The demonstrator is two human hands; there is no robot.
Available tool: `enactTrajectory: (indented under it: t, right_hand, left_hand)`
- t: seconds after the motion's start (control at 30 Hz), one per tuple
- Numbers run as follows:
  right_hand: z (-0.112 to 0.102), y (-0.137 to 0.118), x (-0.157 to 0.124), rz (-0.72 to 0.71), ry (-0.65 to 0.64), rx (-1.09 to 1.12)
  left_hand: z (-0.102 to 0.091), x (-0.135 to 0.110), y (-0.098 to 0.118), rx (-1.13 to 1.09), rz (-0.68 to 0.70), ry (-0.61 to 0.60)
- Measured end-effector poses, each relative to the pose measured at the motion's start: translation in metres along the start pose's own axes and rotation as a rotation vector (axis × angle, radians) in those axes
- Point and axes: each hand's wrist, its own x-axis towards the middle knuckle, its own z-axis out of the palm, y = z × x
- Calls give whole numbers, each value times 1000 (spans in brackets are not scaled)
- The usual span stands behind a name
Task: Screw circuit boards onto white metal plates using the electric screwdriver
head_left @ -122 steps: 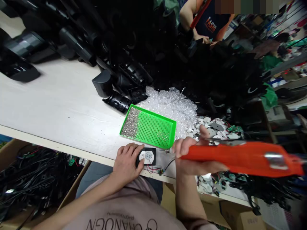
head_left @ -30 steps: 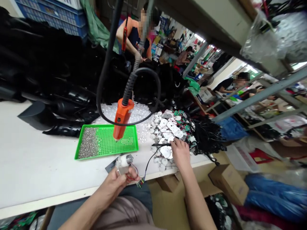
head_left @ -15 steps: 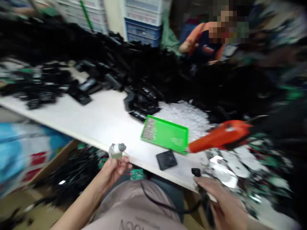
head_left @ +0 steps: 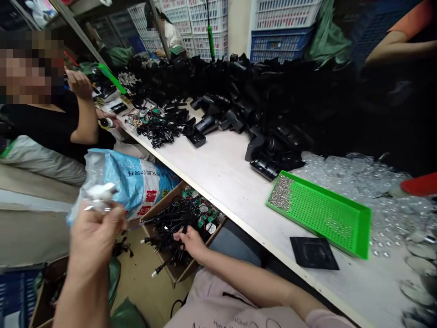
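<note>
Raised at the left, my left hand (head_left: 97, 230) is closed around a small white-and-clear part (head_left: 101, 193), blurred by motion. A thin wire trails from that hand toward the cardboard box (head_left: 182, 275) beside the table. My right hand (head_left: 194, 243) reaches across my body over this box, fingers pinched together. What lies between those fingertips is too small to make out. Black power cords (head_left: 170, 228) with plugs fill the box, some hanging over its edge. Green circuit boards (head_left: 201, 212) with white round pieces lie at its far side.
The white table (head_left: 218, 168) carries a green tray (head_left: 317, 218) of small metal pieces, a flat black square part (head_left: 314, 253), clear plastic pieces (head_left: 344, 171) and heaped black housings (head_left: 235, 118). A blue-and-white sack (head_left: 133, 177) stands beside the box. A co-worker (head_left: 51, 123) sits at left.
My view has swung left. My left hand has lifted the white-and-clear part away from the table edge. My right hand has let go of the orange electric screwdriver's area and crossed to the cord box.
</note>
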Motion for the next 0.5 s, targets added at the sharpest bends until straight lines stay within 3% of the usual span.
enactTrajectory:
  t: [0.07, 0.1, 0.17, 0.23, 0.33, 0.4, 0.47, 0.5]
  right_hand:
    - [2, 5, 2, 43, -40, -1]
    - [-6, 7, -2, 56, -55, -10]
    - [-36, 6, -21, 72, -65, -25]
    - [-77, -2, -56, 54, -66, -25]
    - [-138, -29, -130, -112, -32, -101]
    - [-176, -56, -184, -192, 111, -274]
    - [-216, -82, -231, -73, 117, -417]
    - [-237, -92, -250, -11, 254, -506]
  left_hand:
    - [33, -3, -17, 178, 7, -205]
    - [51, -7, -34, 268, -19, -368]
    - [89, -17, -80, 482, -136, -716]
    - [124, -29, -133, 719, -244, -916]
    - [171, -45, -192, 843, -274, -982]
    - [195, -52, -210, 919, -267, -960]
    - [210, -55, -215, 976, -223, -939]
    - [215, -55, -215, 998, -192, -940]
